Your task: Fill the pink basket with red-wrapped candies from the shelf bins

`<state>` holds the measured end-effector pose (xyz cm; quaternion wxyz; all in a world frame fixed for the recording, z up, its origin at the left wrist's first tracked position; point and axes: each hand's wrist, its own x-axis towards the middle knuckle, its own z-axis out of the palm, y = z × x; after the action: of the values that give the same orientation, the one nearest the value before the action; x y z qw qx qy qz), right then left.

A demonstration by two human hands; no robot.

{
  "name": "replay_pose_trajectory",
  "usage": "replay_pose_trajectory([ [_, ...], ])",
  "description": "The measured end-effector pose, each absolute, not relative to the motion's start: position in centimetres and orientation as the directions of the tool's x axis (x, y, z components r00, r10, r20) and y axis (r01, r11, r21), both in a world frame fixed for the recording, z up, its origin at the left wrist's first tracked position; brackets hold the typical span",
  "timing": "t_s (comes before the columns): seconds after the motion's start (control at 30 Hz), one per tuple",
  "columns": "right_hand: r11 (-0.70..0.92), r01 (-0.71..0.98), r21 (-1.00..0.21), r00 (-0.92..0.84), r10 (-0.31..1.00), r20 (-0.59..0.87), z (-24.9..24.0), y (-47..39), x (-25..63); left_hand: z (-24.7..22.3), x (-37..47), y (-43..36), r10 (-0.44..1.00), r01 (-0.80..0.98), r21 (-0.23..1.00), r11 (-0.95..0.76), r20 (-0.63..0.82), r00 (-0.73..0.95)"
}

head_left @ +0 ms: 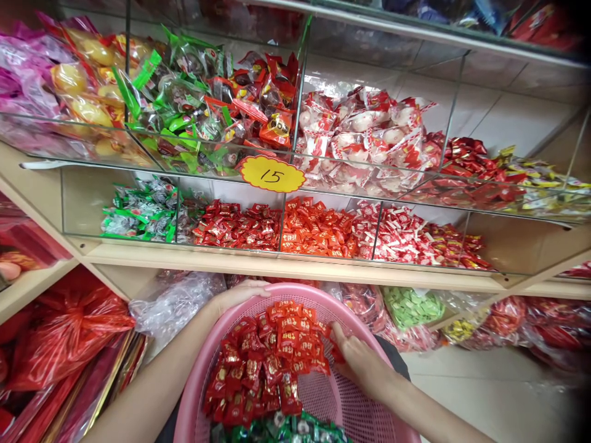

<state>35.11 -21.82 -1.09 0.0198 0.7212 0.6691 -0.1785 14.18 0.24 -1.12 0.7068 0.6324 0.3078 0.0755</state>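
A pink plastic basket (191, 381) is at the bottom centre, with dark red wrapped candies (249, 366), orange-red candies (300, 335) and green ones (286, 429) in it. My left hand (241, 294) grips the basket's far left rim, fingers wrapped over the edge. Inside the basket at the right, my right hand (353, 354) touches the orange-red candies, fingers bent around their edge; part of its fingers is hidden among the wrappers.
Ahead stand glass-fronted shelves with candy in compartments, above a wooden shelf edge (295, 266). A yellow price tag (272, 175) reads 15. Below lie a clear bag (173, 304), a red bag (74, 332) and green packets (410, 307).
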Motion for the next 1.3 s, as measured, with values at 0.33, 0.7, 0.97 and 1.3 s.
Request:
replay_pose_trajectory([
  [0.33,0.055,0.980,-0.193,-0.071,0.994,-0.079,-3.6,-20.0,35.5,-1.0,14.1,0.3,0.485,0.304,0.937,0.170,-0.348,0.802],
  [0.7,0.028,0.999,0.024,-0.027,0.999,-0.019,-4.2,-20.5,35.2,-1.0,14.1,0.4,0.495,0.308,0.945,0.112,-0.322,0.807],
  [0.97,0.014,0.990,0.139,-0.002,0.996,-0.084,-3.9,-20.0,34.5,-0.9,14.0,0.3,0.501,0.318,0.942,0.103,-0.326,0.802],
  [1.3,0.024,0.997,0.072,-0.023,1.000,-0.014,-3.0,-22.2,35.4,-0.9,14.1,0.3,0.485,0.304,0.940,0.153,-0.340,0.806],
])
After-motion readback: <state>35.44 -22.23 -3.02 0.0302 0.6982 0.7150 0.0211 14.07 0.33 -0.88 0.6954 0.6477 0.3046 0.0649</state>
